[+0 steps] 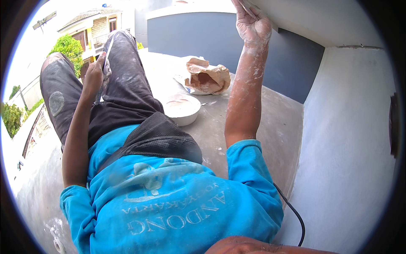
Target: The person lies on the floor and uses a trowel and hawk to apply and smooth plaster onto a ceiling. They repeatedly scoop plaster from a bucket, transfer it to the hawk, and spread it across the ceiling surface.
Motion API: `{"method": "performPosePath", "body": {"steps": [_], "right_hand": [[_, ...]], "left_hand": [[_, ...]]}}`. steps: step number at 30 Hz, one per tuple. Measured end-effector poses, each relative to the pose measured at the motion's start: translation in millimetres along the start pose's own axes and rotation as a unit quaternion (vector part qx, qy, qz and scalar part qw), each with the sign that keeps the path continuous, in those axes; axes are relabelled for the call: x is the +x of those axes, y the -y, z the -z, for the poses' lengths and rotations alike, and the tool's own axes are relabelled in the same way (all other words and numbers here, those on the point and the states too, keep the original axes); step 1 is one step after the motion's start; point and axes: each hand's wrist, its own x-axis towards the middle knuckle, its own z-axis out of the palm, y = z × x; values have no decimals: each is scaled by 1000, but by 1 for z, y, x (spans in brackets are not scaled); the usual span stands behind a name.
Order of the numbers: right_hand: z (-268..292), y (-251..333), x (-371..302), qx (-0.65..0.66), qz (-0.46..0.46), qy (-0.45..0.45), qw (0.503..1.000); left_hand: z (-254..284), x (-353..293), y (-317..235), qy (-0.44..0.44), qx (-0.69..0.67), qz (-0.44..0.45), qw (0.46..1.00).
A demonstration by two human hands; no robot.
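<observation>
My left hand [95, 77] is closed around a long, flat, thin-bladed tool [110, 47], seen nearly edge-on above my thighs and smeared with white. Its exact kind is not clear from this angle. Raised at the top, my right hand [252, 28] is coated in white powder, close to the underside of a pale overhead surface [321, 19]. Its fingers are bent around something narrow, partly cut off by the picture's upper edge. Beside my hip stands a white bowl [182, 111] with pale, powdery or pasty stuff in it.
An opened paper sack [218, 83] lies beyond the bowl on the grey slab [270, 114]. A pale wall [342, 139] closes off the right, with a dark grey wall [190, 36] ahead. A black cable [298, 213] runs by my right shoulder. Left, the slab's edge overlooks houses and trees.
</observation>
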Motion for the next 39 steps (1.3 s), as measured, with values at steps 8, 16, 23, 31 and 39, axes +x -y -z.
{"method": "performPosePath", "body": {"steps": [8, 16, 23, 31, 39], "right_hand": [[-24, 10, 5, 209, -95, 26, 973], [-42, 43, -20, 228, -71, 3, 971], [14, 41, 0, 146, -132, -13, 980], [-17, 62, 33, -845, 46, -36, 532], [15, 76, -2, -356, 204, -127, 903]], "left_hand": [[-6, -9, -12, 16, -5, 18, 1000], [-6, -10, -10, -3, -12, 26, 1000], [-4, -5, -6, 13, -7, 16, 1000], [-5, -3, -5, -3, -8, 6, 1000], [-7, -11, -15, 1, 8, 26, 1000]]}}
